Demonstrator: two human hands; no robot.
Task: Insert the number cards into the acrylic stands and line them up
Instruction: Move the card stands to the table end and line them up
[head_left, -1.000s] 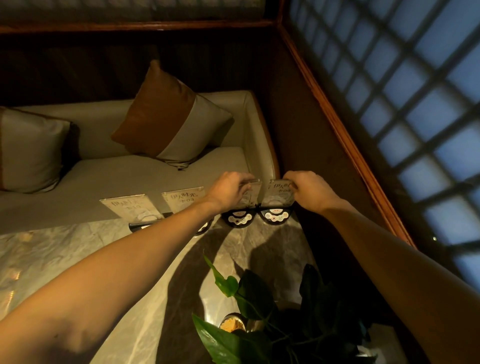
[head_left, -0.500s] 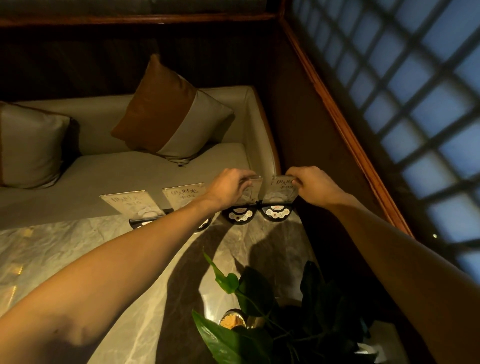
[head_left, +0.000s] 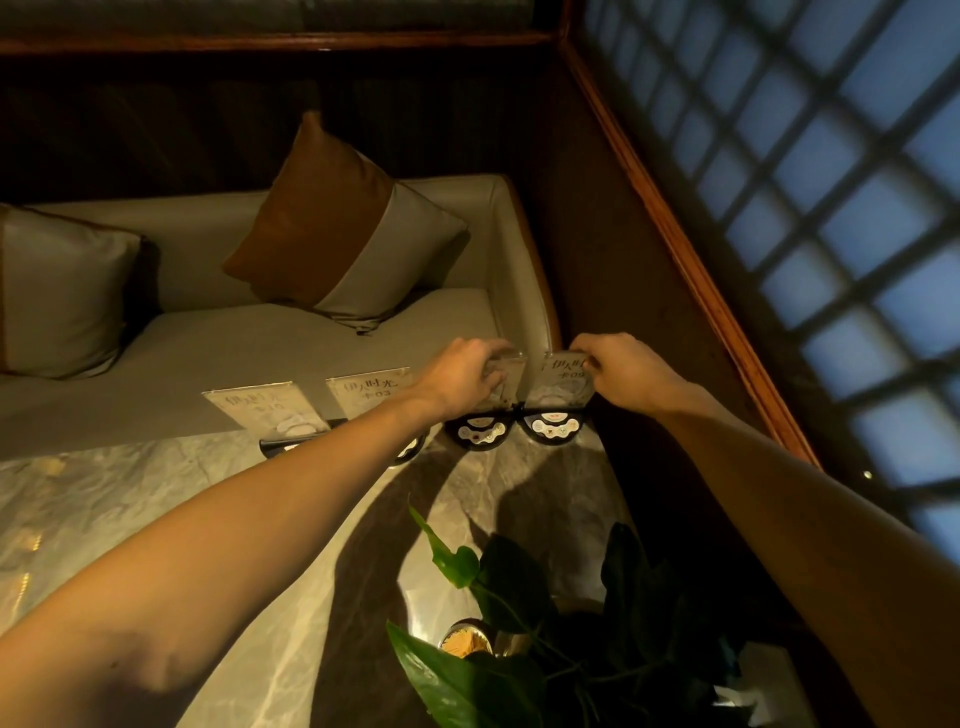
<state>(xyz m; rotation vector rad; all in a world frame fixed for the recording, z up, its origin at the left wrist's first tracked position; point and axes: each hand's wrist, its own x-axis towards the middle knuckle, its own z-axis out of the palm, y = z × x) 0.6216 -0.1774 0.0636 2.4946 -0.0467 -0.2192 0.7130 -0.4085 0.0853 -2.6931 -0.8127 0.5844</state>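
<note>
Holding the two end stands at the far edge of the surface, your left hand pinches one stand and your right hand pinches the other stand, probably to make one straight row.

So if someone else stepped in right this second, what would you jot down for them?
Left hand: gripping the top of the third stand.
Right hand: gripping the fourth stand, rightmost.
All four stands sit in a row along the table's far edge; the first stand and second stand show cards.
Left: straighten the last two, then let go.
</note>
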